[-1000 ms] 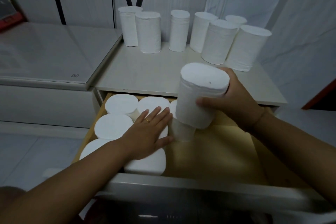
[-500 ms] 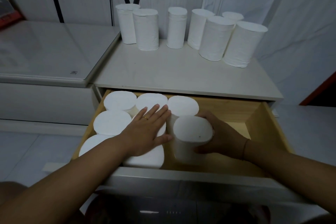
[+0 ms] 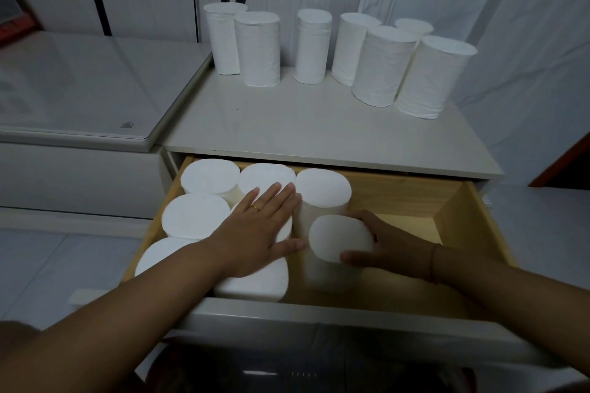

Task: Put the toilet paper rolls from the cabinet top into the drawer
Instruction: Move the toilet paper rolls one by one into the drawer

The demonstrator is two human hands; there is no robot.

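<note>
The drawer (image 3: pixel 472 223) stands pulled out under the cabinet top (image 3: pixel 319 134), whose front edge overhangs the drawer's back wall at 12 o'clock. The stored rolls (image 3: pixel 209 175) stand on end, packed tight against the 9 o'clock wall and in a line along the back. The left hand (image 3: pixel 255 230) lies flat on them, fingers straight and together, thumb spread towards 3 o'clock.

The right hand (image 3: pixel 392 246) grips the held roll (image 3: pixel 340 239), fingers curled round its far side and thumb on its near side. This roll is inside the drawer near the middle, its top tipped slightly towards the camera. It sits just in front of the back line's last roll, with a narrow gap at its 9 o'clock to the packed rolls. Whether its base rests on the floor I cannot tell.

From 1 to 4 o'clock of the held roll the wooden floor shows bare up to the right wall. The white drawer front (image 3: pixel 319 316) closes off 6 o'clock.

On the cabinet top, a row of upright rolls (image 3: pixel 313 48) lines the back edge at 12 o'clock, bunching towards 2 o'clock, well apart from the front edge.
</note>
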